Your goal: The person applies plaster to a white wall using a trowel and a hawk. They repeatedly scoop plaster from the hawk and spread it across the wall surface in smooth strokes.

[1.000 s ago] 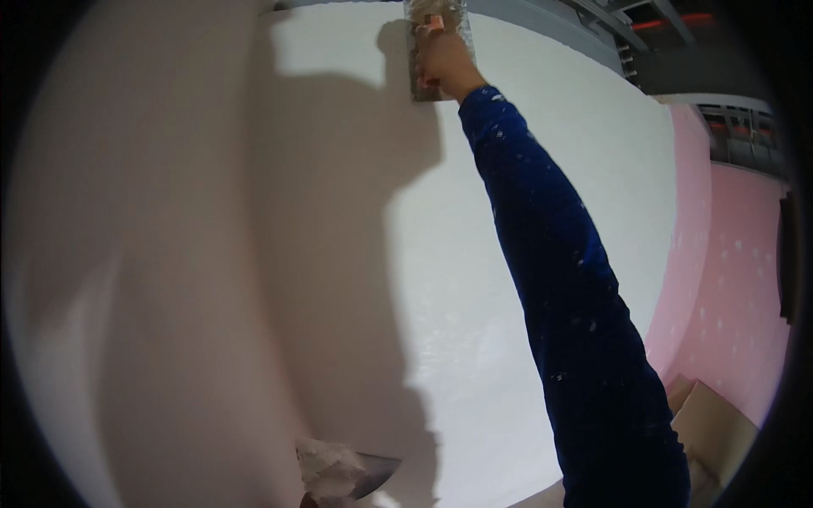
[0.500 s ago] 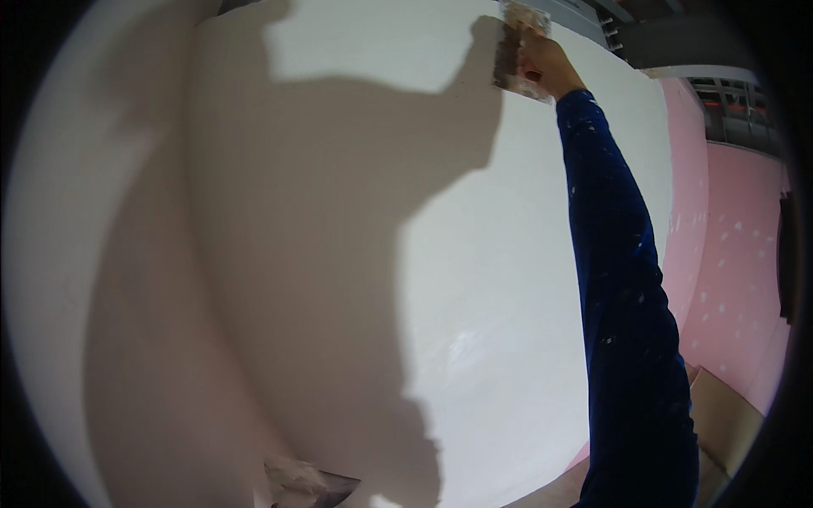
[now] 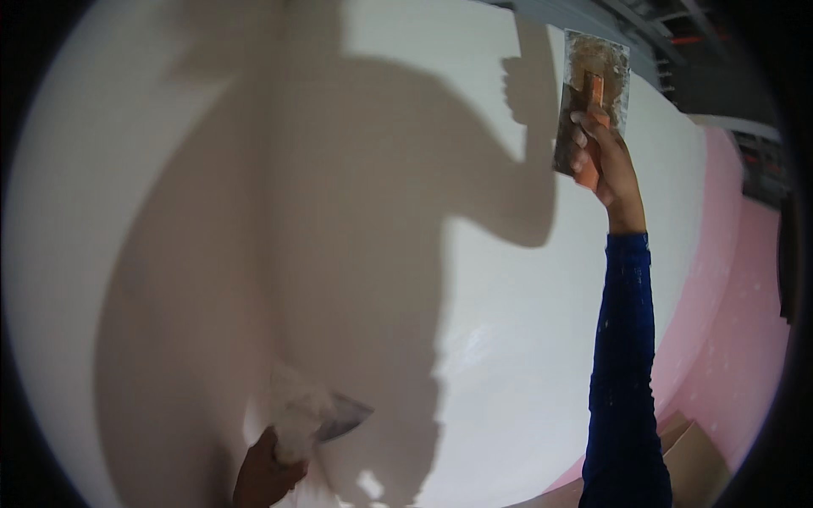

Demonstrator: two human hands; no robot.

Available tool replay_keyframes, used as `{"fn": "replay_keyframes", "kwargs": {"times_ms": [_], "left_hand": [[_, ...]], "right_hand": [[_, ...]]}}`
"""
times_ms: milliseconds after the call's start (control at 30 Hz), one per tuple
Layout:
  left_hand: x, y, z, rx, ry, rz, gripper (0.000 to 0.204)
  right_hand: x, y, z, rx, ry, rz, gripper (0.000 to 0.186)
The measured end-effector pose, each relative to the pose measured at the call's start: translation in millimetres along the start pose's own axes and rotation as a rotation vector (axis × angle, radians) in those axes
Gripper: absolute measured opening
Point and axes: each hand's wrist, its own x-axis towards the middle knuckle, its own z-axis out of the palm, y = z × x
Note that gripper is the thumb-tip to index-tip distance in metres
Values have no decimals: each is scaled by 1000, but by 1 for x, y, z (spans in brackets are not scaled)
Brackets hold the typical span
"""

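My right hand (image 3: 616, 169) is wrapped around the orange handle of a rectangular plastering trowel (image 3: 594, 56). Its metal plate, smeared with grey-brown residue, stands nearly upright at the upper right of a whitish wall (image 3: 525, 330). Whether the plate touches the wall I cannot tell. At the lower left, my left hand (image 3: 264, 476) grips a putty knife (image 3: 345, 418) with a wide metal blade. Pale plaster (image 3: 298, 406) is heaped on that blade and hides part of it; the fingers are dim in shadow.
A vertical inside corner (image 3: 269, 212) runs down the wall's left part. Shadows of my body and arm cover much of the surface. Pink wall panels (image 3: 720, 305) stand at right, with a cardboard box (image 3: 699, 457) below. Grey metal beams (image 3: 644, 51) cross the top right.
My right hand has moved right and down with the trowel, whose plate and handle now show more fully. My left hand has come into view as the putty knife rose slightly.
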Motion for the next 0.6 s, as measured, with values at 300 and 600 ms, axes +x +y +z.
{"fn": "replay_keyframes", "kwargs": {"times_ms": [300, 600], "left_hand": [[-12, 17, 18, 111, 60, 130, 61], [-5, 26, 46, 148, 113, 203, 58]], "right_hand": [[-273, 20, 146, -30, -224, 574, 30], [-372, 10, 189, 356, -316, 942, 21]]}}
